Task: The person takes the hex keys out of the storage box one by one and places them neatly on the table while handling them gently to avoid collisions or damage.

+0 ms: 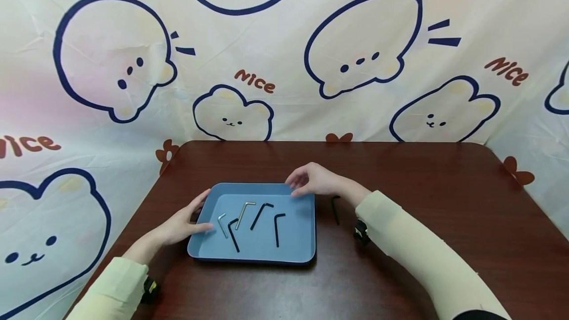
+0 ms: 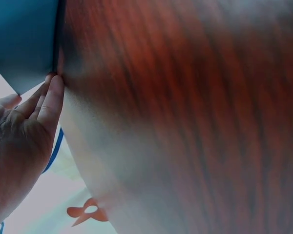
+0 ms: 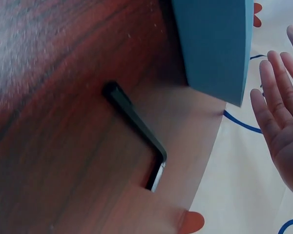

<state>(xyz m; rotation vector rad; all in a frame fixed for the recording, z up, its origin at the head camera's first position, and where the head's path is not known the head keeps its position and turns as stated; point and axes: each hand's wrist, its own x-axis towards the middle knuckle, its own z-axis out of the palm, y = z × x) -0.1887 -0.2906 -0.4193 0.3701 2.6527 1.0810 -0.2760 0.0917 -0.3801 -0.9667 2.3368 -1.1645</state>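
Head view: left hand [image 1: 184, 223] is resting, fingers straight, on the blue tray's [image 1: 293, 251] nine o'clock rim; right hand [image 1: 313, 180], fingers relaxed, is touching its one o'clock corner; five hex keys [image 1: 261, 215] are lying inside.
Left wrist view: fingertips [image 2: 52, 95] are meeting the tray edge.
Right wrist view: open fingers [image 3: 278, 105] are hovering beside the tray; black hex key [image 3: 136, 126] is lying on the table [image 3: 49, 146].

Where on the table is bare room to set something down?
The brown wooden table is bare right of the lone black hex key and behind the blue tray. Crowded: the tray's left half, with five hex keys, left hand and right hand at its edges.
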